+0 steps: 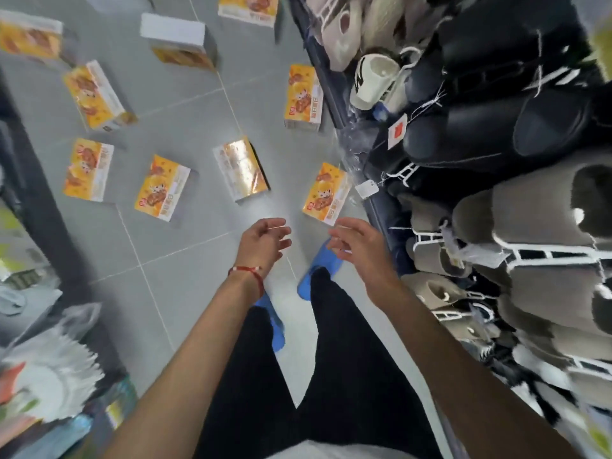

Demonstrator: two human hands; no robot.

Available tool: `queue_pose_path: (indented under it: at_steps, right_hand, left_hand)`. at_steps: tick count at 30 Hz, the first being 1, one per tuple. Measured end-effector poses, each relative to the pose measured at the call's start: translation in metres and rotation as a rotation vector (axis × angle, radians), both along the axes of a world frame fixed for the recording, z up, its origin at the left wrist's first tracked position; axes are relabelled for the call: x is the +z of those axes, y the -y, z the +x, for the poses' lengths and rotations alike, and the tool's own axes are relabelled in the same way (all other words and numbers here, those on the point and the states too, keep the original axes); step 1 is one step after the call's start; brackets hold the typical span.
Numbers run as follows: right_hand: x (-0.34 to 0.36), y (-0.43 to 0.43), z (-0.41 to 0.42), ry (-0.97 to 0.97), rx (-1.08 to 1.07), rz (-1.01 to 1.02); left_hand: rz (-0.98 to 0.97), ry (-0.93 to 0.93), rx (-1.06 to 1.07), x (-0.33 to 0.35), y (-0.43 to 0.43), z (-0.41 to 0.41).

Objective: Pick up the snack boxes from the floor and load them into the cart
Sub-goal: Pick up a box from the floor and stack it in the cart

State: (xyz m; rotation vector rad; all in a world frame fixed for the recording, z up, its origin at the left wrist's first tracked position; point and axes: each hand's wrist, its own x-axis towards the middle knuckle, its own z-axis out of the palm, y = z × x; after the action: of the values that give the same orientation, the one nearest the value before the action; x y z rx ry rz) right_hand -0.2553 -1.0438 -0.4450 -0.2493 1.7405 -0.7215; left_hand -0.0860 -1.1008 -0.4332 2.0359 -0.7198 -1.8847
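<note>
Both hands (265, 241) (empty) hang above scattered snack boxes (162, 187).

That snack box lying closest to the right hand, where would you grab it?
Probably from above with the right hand, pinching the snack box across its narrow width, thumb on the free left edge. It lies flat, face up, so only its thin sides offer hold; the slipper rack crowds its right edge.

Orange snack boxes (162, 187) scattered on floor (185, 120)
</note>
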Motion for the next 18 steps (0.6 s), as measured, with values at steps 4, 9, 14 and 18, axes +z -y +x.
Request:
queue_pose_path:
  at_steps: [4,9,14,18]
  right_hand:
    - [-0.055,0.030,-0.011,-0.036,0.080,0.041]
    - [-0.142,0.064,-0.016,-0.114,0.156,0.082]
    - [-0.235,0.091,-0.025,-0.186,0.237,0.107]
    - [-0.315,0.106,-0.039,-0.299,0.393,0.081]
  left_hand:
    - [0.076,0.016,0.103,-0.059,0.024,-0.014]
    - [0.179,0.050,0.182,-0.152,0.042,-0.022]
    - [0.242,0.036,0.086,-0.248,0.052,-0.029]
    - [0.337,-0.001,0.011,-0.323,0.058,-0.042]
